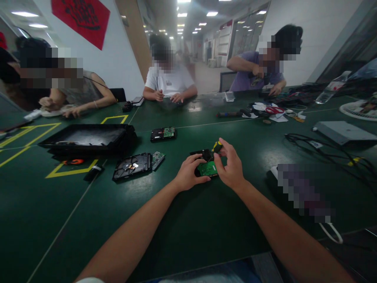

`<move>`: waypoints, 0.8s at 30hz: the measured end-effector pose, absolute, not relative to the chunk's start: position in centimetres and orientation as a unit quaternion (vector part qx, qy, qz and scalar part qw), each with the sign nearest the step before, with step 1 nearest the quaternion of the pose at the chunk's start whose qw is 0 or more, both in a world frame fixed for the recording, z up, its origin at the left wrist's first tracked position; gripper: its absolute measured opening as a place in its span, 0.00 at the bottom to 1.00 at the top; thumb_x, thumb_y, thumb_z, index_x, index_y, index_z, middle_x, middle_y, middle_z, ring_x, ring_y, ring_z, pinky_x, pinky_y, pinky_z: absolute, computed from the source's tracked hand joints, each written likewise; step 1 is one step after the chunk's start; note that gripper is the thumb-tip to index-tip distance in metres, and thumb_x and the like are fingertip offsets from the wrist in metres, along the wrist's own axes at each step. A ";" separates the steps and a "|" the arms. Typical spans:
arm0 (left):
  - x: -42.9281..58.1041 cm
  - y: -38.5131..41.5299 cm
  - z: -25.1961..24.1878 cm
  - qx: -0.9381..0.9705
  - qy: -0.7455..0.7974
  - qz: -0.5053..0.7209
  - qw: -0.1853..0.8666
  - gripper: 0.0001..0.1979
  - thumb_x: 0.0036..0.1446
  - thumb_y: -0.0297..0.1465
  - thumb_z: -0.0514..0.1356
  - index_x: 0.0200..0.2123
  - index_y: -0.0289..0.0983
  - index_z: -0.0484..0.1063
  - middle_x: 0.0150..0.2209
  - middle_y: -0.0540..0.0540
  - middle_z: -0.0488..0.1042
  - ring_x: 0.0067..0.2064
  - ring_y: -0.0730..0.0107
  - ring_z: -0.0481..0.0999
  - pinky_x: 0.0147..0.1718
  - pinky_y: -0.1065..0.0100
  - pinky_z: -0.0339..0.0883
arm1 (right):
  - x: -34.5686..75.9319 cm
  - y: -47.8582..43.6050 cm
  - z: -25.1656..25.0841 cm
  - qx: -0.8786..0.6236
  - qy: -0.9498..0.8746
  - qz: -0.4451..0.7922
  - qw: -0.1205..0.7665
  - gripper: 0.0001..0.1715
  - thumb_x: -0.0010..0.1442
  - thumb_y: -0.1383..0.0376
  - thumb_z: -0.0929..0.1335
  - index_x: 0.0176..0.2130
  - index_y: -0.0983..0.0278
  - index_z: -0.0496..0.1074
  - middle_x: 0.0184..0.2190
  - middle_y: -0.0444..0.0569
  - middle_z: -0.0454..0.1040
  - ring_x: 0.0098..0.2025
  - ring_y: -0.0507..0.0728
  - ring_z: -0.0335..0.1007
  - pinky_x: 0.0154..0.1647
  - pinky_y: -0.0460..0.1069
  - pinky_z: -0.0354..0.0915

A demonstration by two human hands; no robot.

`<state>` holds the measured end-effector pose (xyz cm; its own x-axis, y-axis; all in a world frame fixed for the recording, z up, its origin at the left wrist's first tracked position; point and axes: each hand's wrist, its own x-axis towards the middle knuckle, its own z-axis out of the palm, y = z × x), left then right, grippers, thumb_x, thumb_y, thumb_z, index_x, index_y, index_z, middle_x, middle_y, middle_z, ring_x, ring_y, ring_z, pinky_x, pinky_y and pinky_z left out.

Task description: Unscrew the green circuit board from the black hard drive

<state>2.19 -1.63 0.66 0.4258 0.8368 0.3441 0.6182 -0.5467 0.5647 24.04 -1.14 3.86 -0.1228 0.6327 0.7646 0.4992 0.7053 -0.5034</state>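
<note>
Since the near edge [224, 262] of the green table [188, 224] is well back from the fingers I run, I have a wide stretch of top to pull back over. Past the right fingers there is also a good gap before the long blurred thing [300, 192], the black cables [303, 142] and the grey box [347, 131]. On the left I have less room: the small board [158, 160] is near the left fingers, and the black drive [131, 167] is just beside that board. Farther out on that side is the big black tray [85, 148]. Ahead and to the left of the fingers I see the far drive [163, 134], lying flat. Straight past the fingertips, the table runs on to a person in white [169, 82] at the other side.

With the left hand [190, 173] I hold the drive [207, 169], green board up. Those fingers are bent and a bit spread at its far side, and the thumb is at its near side. It sits low on the table, between my two hands. With the right hand [231, 167] I pinch the yellow and black screwdriver [217, 147] between thumb and fingers, up over the far side of the drive. Its tip is too small and dark for me to tell if it touches.
</note>
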 end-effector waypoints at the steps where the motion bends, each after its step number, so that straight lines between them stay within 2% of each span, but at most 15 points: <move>1: 2.2 -1.7 0.7 0.824 0.442 0.304 0.180 0.35 0.51 0.47 0.75 0.60 0.46 0.73 0.69 0.38 0.66 0.71 0.42 0.64 0.68 0.40 0.61 | 24.0 -1.1 3.9 -0.380 -0.746 0.061 0.544 0.34 0.73 0.61 0.66 0.73 0.52 0.56 0.61 0.56 0.71 0.49 0.62 0.77 0.51 0.63 0.79; 5: 2.2 -1.7 0.7 0.826 0.440 0.303 0.177 0.35 0.52 0.47 0.75 0.60 0.45 0.73 0.69 0.38 0.67 0.71 0.43 0.64 0.68 0.42 0.61 | 24.1 -1.1 4.0 -0.378 -0.744 0.047 0.549 0.34 0.71 0.60 0.69 0.71 0.51 0.59 0.59 0.56 0.71 0.50 0.63 0.76 0.47 0.61 0.81; 10: 2.2 -1.7 0.7 0.824 0.444 0.300 0.186 0.35 0.51 0.47 0.75 0.60 0.45 0.73 0.69 0.38 0.66 0.71 0.42 0.64 0.69 0.40 0.60 | 24.1 -1.2 4.1 -0.382 -0.748 0.054 0.540 0.34 0.73 0.61 0.66 0.72 0.52 0.56 0.61 0.57 0.70 0.51 0.63 0.76 0.53 0.64 0.79; 16: 2.1 -1.7 0.7 0.825 0.443 0.300 0.184 0.35 0.51 0.46 0.75 0.60 0.45 0.73 0.69 0.38 0.66 0.71 0.42 0.64 0.68 0.40 0.60 | 24.0 -1.3 4.1 -0.378 -0.743 0.057 0.549 0.33 0.70 0.60 0.69 0.70 0.52 0.60 0.59 0.56 0.70 0.48 0.62 0.77 0.49 0.61 0.81; 21: 2.2 -1.7 0.6 0.826 0.442 0.300 0.181 0.35 0.52 0.47 0.75 0.60 0.45 0.73 0.69 0.38 0.66 0.71 0.43 0.64 0.68 0.41 0.60 | 23.9 -1.3 4.2 -0.373 -0.745 0.063 0.549 0.33 0.72 0.63 0.66 0.72 0.53 0.57 0.60 0.57 0.70 0.48 0.60 0.78 0.51 0.61 0.80; 24: 2.2 -1.6 0.6 0.829 0.437 0.302 0.174 0.36 0.51 0.47 0.75 0.60 0.44 0.73 0.68 0.38 0.67 0.70 0.44 0.65 0.68 0.42 0.60 | 23.9 -1.3 4.2 -0.368 -0.741 0.063 0.558 0.33 0.71 0.62 0.68 0.70 0.52 0.60 0.60 0.56 0.70 0.47 0.60 0.77 0.46 0.59 0.81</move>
<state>2.22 -1.63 0.58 0.4349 0.8302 0.3487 0.6199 -0.5569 0.5528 23.94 -1.29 4.17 -0.1057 0.6150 0.7814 0.4751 0.7215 -0.5037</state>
